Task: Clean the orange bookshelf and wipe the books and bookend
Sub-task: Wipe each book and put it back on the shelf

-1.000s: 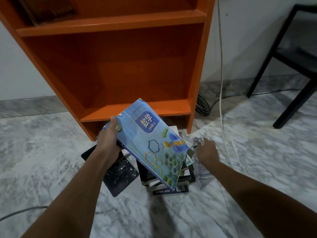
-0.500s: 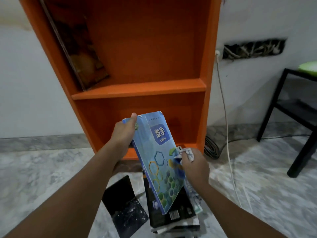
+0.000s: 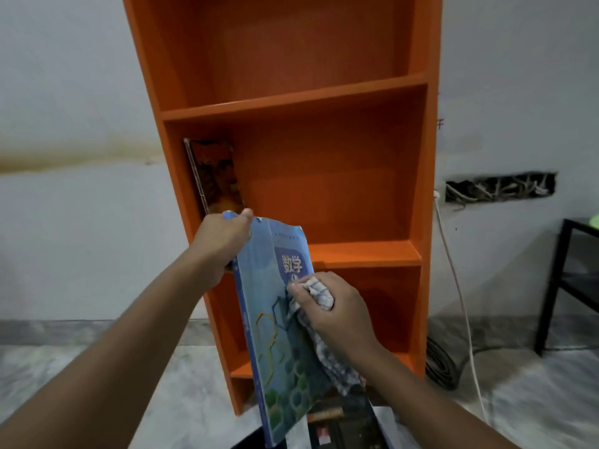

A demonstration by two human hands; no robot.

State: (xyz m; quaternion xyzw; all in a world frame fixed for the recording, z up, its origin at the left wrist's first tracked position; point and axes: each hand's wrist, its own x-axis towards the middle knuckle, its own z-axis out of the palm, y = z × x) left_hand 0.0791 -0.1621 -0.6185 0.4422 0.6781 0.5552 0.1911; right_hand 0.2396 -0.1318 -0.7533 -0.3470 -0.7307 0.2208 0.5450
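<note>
A: While the left hand grips the top left corner of the blue book, what is the right hand doing?

B: It is closed tight on a crumpled cloth. The cloth is white with grey lines, and it is pressed on the front cover of the book, just under the big white letters. A long bit of the cloth hangs down along the right edge of the book.

A: How is the book held?

B: It stands tall and leans a little, with its top by the middle shelf and its bottom down near the floor. The cover has a honeycomb pattern in green, blue and yellow. The two hands are apart, one up on the left and one lower on the right.

A: Where is the orange bookshelf?

B: Right behind the book, against the pale wall. One book with an orange and dark cover leans on the left wall of the middle shelf, just above the left hand. The other shelves that I can see are bare.

A: Anything on the floor?

B: Yes, more books lie in a pile near the bottom, under the blue one. To the right of the bookshelf a white cable hangs down the wall, and dark coiled cable lies on the marble floor. A black stand is at the far right.
</note>
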